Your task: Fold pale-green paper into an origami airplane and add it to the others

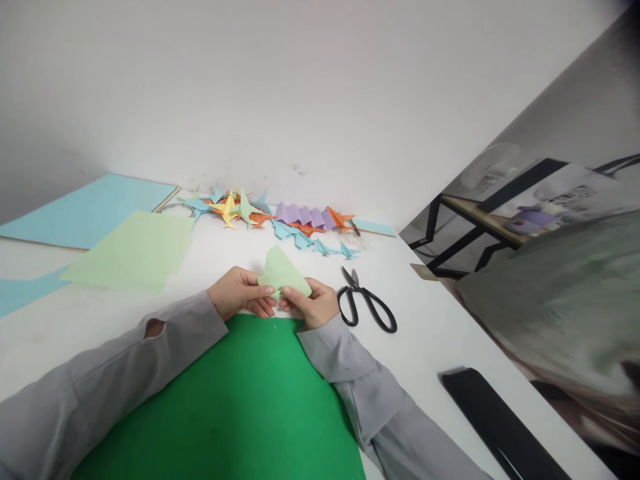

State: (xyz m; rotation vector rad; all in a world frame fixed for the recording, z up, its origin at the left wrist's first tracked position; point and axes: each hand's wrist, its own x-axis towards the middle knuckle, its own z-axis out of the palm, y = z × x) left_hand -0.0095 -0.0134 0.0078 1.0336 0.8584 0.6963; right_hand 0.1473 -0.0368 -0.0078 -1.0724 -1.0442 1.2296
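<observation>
A small piece of light green paper [281, 268], folded to a roughly triangular shape with its point upward, is held up between both hands. My left hand [241, 293] pinches its lower left part, thumb in front and fingers behind. On the other side, my right hand [314, 301] grips the lower right part, its thumb pressed on the front near the middle. The two thumbs nearly meet at the bottom edge. Below the hands lies a green sheet [235, 393]. Black-handled scissors [365, 300] rest just right of my right hand, blades pointing away and slightly apart.
Folded paper figures [240, 208] in several colours lie along the wall, beside a purple pleated paper [305, 217]. To the left are light green sheets [133, 250] and blue sheets [90, 207]. A long black object [500, 420] lies at the table's right edge.
</observation>
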